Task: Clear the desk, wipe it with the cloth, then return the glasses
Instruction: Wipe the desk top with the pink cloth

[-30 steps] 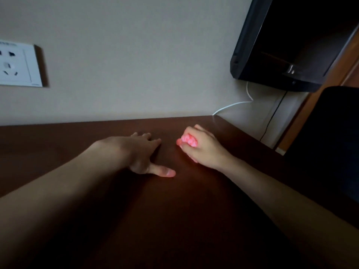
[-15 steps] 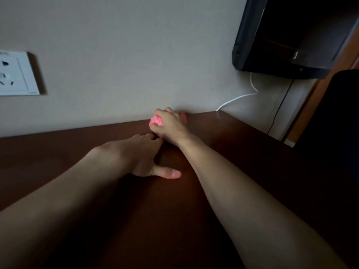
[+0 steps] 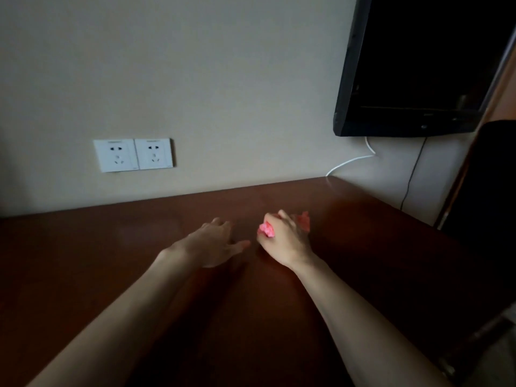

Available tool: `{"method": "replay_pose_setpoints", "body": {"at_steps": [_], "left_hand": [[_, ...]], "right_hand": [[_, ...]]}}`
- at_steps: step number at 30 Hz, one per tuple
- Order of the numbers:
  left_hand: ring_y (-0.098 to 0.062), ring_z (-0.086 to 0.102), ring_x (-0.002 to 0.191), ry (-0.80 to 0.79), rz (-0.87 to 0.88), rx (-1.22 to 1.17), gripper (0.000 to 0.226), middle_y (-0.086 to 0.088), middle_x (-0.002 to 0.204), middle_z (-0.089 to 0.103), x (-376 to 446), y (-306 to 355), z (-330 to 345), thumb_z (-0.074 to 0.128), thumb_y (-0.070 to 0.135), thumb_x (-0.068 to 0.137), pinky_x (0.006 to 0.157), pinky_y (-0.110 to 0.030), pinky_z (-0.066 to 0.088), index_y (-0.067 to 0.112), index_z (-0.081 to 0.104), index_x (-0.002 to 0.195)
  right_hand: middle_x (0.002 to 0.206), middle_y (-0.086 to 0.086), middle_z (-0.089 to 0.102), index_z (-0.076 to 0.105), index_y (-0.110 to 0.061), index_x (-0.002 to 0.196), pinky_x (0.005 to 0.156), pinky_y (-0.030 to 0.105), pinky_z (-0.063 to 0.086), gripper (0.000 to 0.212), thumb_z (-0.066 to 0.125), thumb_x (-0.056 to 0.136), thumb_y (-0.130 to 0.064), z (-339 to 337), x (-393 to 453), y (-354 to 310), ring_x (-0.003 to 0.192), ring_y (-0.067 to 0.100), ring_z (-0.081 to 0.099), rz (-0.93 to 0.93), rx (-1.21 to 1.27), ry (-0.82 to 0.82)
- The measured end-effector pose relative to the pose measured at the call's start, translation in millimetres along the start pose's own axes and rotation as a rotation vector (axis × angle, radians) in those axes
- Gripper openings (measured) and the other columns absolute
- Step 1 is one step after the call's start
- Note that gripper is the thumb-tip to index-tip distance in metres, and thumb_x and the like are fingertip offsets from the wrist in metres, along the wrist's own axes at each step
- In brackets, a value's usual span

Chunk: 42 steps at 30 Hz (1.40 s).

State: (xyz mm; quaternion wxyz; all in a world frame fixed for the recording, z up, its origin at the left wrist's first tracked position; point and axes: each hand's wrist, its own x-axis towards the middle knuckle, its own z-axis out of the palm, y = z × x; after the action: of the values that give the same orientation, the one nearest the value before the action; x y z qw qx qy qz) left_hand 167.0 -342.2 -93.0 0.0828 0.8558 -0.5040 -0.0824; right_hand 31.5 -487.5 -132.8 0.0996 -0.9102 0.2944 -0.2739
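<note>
My right hand [image 3: 284, 243] is closed around a bunched pink cloth [image 3: 266, 229] and presses it on the dark brown desk [image 3: 111, 261]. Bits of the cloth stick out on both sides of the fist. My left hand [image 3: 213, 244] lies flat on the desk just left of it, fingers spread, holding nothing. The two hands are a short gap apart. No glasses are in view.
A wall runs along the desk's far edge, with two white sockets [image 3: 133, 155] above it. A black screen [image 3: 418, 65] hangs at the upper right, with a white cable [image 3: 350, 162] and a black cable [image 3: 413, 174] below. The desk's right edge drops off beside a dark chair [image 3: 485, 191].
My right hand with the cloth has slid back from the wall edge toward me and to the right. The left hand stays flat in place. The view has shifted left and up.
</note>
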Motion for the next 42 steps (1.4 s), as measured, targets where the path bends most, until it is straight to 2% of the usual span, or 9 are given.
{"method": "replay_pose_setpoints", "body": {"at_steps": [9,12,15,18,22,27,33,39,42], "left_hand": [[-0.035,0.0,0.154,-0.11,-0.126,0.139,0.099,-0.005,0.168,0.001,-133.9,7.4,13.4,0.037,0.091,0.076,0.117,-0.068,0.015,0.044,0.009,0.159],[-0.034,-0.001,0.154,-0.147,-0.118,0.131,0.093,-0.003,0.169,-0.001,-150.7,5.1,17.7,0.03,0.094,0.075,0.119,-0.064,0.011,0.054,0.006,0.155],[-0.035,0.003,0.154,-0.151,-0.12,0.153,0.092,-0.003,0.169,0.002,-151.8,6.7,16.1,0.027,0.095,0.074,0.119,-0.063,0.014,0.056,0.006,0.155],[-0.037,0.008,0.153,-0.169,-0.119,0.161,0.091,-0.005,0.168,0.006,-147.1,11.5,10.0,0.03,0.093,0.076,0.117,-0.065,0.019,0.055,0.007,0.155],[-0.037,0.004,0.153,-0.195,-0.098,0.18,0.088,-0.005,0.169,0.0,-145.7,10.8,9.3,0.028,0.091,0.078,0.118,-0.064,0.018,0.057,0.0,0.154],[-0.034,-0.005,0.154,-0.235,-0.089,0.193,0.086,-0.001,0.168,-0.012,-143.4,9.3,12.1,0.025,0.089,0.08,0.121,-0.062,0.012,0.058,-0.009,0.152],[-0.033,0.004,0.154,-0.206,-0.102,0.154,0.088,0.001,0.169,-0.001,-144.5,9.6,10.1,0.028,0.093,0.075,0.119,-0.06,0.019,0.061,0.0,0.151],[-0.036,0.029,0.147,-0.053,-0.11,0.062,0.068,-0.005,0.163,0.026,-149.1,9.5,14.1,0.037,0.081,0.088,0.116,-0.057,0.031,0.057,0.027,0.15],[-0.032,0.05,0.133,0.075,-0.08,-0.041,0.051,-0.002,0.15,0.047,-180.3,18.9,12.9,0.042,0.063,0.092,0.109,-0.048,0.043,0.05,0.049,0.141]], "right_hand": [[0.09,-0.007,0.048,0.054,-0.024,0.085,0.087,0.039,0.021,0.02,0.064,0.082,-0.041,-36.6,-106.4,-52.3,0.1,0.027,0.054,-0.081,0.014,-0.028],[0.093,-0.009,0.05,0.06,-0.027,0.089,0.095,0.035,0.03,0.016,0.064,0.081,-0.04,-58.6,-143.8,-57.2,0.098,0.016,0.056,-0.198,0.106,-0.086],[0.101,-0.015,0.05,0.062,-0.037,0.103,0.106,0.05,0.039,0.02,0.058,0.086,-0.047,-68.0,-161.8,-45.1,0.103,0.013,0.056,-0.285,0.136,-0.127],[0.102,-0.015,0.049,0.058,-0.041,0.104,0.109,0.06,0.033,0.018,0.056,0.089,-0.05,-59.6,-140.7,-27.4,0.106,0.017,0.056,-0.27,0.08,-0.107],[0.107,-0.003,0.051,0.062,-0.032,0.107,0.098,0.036,0.029,0.016,0.061,0.094,-0.04,-38.2,-71.6,3.4,0.112,0.029,0.054,-0.09,0.012,-0.102],[0.125,0.01,0.051,0.059,-0.025,0.117,0.107,0.044,0.026,0.023,0.054,0.098,-0.038,-14.4,19.0,23.7,0.127,0.039,0.047,0.106,-0.11,-0.139],[0.125,0.01,0.05,0.058,-0.027,0.115,0.111,0.047,0.023,0.023,0.052,0.097,-0.038,-9.6,23.1,2.5,0.128,0.037,0.045,0.141,-0.1,-0.149],[0.098,-0.006,0.046,0.056,-0.03,0.098,0.11,0.062,0.02,0.024,0.054,0.082,-0.047,-42.1,-108.2,-40.4,0.112,0.033,0.054,-0.044,-0.059,-0.129],[0.094,-0.008,0.049,0.059,-0.03,0.093,0.108,0.054,0.02,0.026,0.053,0.077,-0.05,-57.5,-178.8,-82.5,0.105,0.027,0.057,-0.143,-0.031,-0.068]]}}
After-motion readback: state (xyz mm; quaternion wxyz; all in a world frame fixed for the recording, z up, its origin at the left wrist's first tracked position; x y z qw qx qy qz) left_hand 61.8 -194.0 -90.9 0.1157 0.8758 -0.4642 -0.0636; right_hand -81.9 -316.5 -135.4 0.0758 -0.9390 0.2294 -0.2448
